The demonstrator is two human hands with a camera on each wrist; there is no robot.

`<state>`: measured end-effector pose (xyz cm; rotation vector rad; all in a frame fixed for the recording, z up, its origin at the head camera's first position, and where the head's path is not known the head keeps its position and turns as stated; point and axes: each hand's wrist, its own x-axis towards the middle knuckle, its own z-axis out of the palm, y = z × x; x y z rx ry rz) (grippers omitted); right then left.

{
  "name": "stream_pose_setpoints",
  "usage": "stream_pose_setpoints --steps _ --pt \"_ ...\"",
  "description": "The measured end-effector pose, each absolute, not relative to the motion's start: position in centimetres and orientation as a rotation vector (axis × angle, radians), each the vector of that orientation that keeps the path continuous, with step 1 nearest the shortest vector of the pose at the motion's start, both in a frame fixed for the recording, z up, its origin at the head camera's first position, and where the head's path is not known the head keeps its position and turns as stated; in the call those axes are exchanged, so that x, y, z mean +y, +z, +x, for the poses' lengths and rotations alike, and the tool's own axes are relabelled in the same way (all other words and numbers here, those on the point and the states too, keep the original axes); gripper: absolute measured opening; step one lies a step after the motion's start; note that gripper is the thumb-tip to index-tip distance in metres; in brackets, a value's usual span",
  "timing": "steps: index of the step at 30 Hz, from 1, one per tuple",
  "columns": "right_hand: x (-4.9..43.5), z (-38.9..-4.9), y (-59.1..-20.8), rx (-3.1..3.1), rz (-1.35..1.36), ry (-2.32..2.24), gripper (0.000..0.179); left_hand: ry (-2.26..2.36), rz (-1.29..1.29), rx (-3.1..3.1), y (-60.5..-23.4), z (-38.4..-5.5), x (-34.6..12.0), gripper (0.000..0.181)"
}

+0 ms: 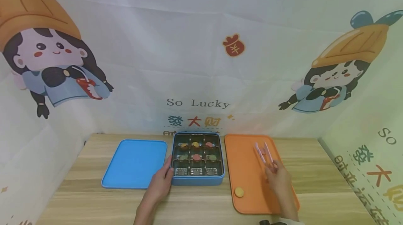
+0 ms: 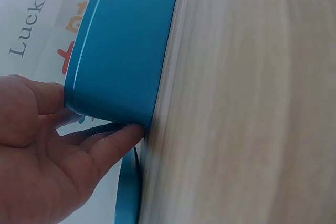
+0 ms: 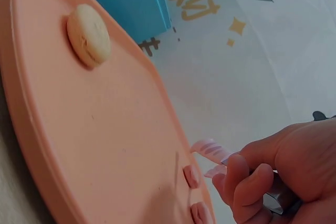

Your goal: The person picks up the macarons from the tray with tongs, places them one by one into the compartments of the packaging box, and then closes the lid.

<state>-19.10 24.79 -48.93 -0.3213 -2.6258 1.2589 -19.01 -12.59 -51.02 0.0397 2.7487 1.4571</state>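
A blue tin (image 1: pixel 197 181) with a dark divided insert stands at the middle. Yellow, pink and green macarons sit in its back and middle rows; the front row shows ribbed, shiny floors. My left hand (image 1: pixel 161 183) touches the tin's left side, thumb near the rim and lower fingers beside the base in the left wrist view. Over the orange tray (image 1: pixel 248 169), my right hand (image 1: pixel 278 176) grips pale pink tongs (image 1: pixel 259 153), their arms spread apart. A pink macaron (image 3: pixel 192 177) lies by the tong tips, with another pink macaron (image 3: pixel 200 213) beside it.
A yellow macaron (image 1: pixel 239 192) lies near the orange tray's front left corner. Left of the tin, a blue lid (image 1: pixel 135 163) lies flat on the wooden table (image 1: pixel 195 207). A printed cloth (image 1: pixel 195 67) hangs behind and along both sides.
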Motion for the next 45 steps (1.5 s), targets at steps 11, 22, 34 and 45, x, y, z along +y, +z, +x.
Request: stream_pose_setpoints --steps 11,22,34,45 --pt "25.5 -19.3 -49.4 -2.631 -0.396 1.242 0.038 1.457 0.032 2.746 -50.9 -19.0 -12.6 0.052" --pt "26.0 -19.3 -50.0 -2.698 -0.386 1.206 0.029 1.455 0.049 2.755 -50.4 -19.1 -12.7 0.052" --pt "26.3 -18.8 -50.6 -2.722 -0.301 1.059 0.015 1.45 -0.003 2.735 -50.8 -19.0 -12.6 0.053" --pt "25.2 -18.9 -49.8 -2.63 -0.335 1.272 0.047 1.441 0.038 2.759 -50.9 -19.0 -12.5 0.052"
